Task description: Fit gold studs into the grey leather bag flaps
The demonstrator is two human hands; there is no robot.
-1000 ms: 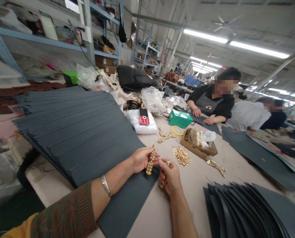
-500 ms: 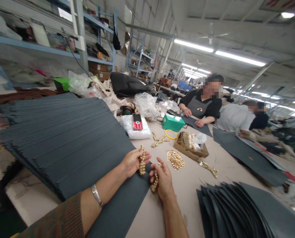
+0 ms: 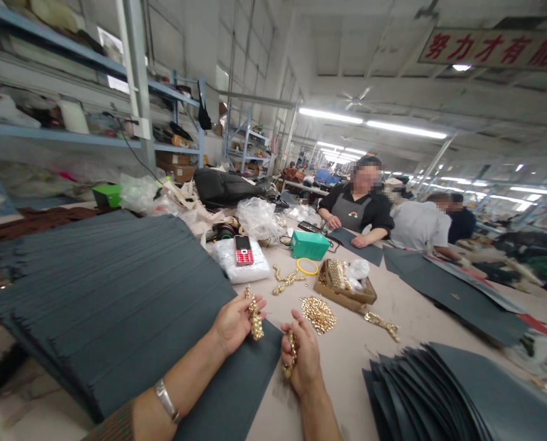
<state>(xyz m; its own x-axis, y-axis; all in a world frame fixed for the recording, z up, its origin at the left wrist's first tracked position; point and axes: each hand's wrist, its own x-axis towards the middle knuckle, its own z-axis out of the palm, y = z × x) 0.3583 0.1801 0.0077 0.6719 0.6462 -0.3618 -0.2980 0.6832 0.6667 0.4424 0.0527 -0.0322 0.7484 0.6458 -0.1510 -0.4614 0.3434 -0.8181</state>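
Note:
My left hand, palm turned up, holds a short gold chain of bulky links against its fingers. In my right hand the curled fingers grip another gold chain, partly hidden by them. Both hands hover over the edge of a dark grey sheet on the table, a small gap between them. Just beyond my right hand lies a heap of small gold pieces. More gold chain lies farther back, and another gold length rests to the right.
Overlapping dark sheets cover the left; another stack stands front right. Behind the hands are a cardboard box with gold chain, a yellow tape roll, a green box and a red phone. A co-worker sits across the table.
The view has tilted up and shifted right. My hands have drawn a little farther apart, each still holding its gold chain.

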